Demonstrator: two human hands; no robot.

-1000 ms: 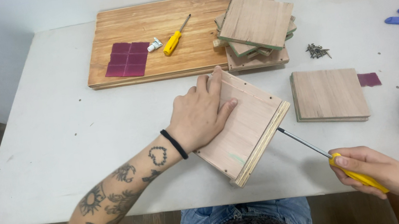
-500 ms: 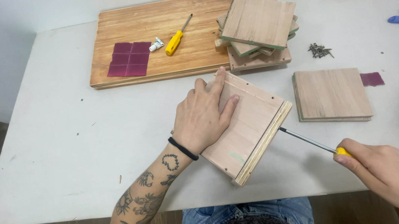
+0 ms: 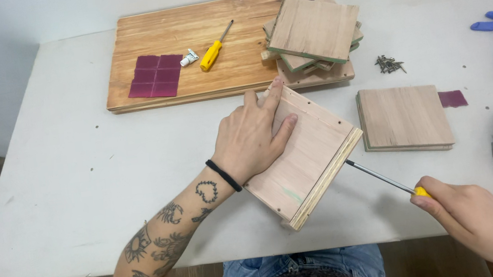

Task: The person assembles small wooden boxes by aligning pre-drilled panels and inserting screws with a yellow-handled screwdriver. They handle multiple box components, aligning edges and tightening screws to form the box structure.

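Left hand (image 3: pixel 253 137): spread flat, pressing on the box (image 3: pixel 300 153), which sits mid-tabletop (image 3: pixel 74 180). Right hand (image 3: pixel 472 216): closed around the screwdriver (image 3: pixel 385 180), whose tip meets the box's right edge. Since a second ago the right hand has slid up over the yellow handle, hiding most of it; the box has barely shifted. Judged: screw being driven. Nearby: panel (image 3: pixel 404 117), screws (image 3: pixel 390 64), board (image 3: pixel 203 49), spare screwdriver (image 3: pixel 214 50).

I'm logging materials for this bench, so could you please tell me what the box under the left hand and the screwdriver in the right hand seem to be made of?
Box: looks like unfinished plywood, pale grain with a layered edge. Screwdriver: shiny metal shaft, yellow handle that is probably plastic.
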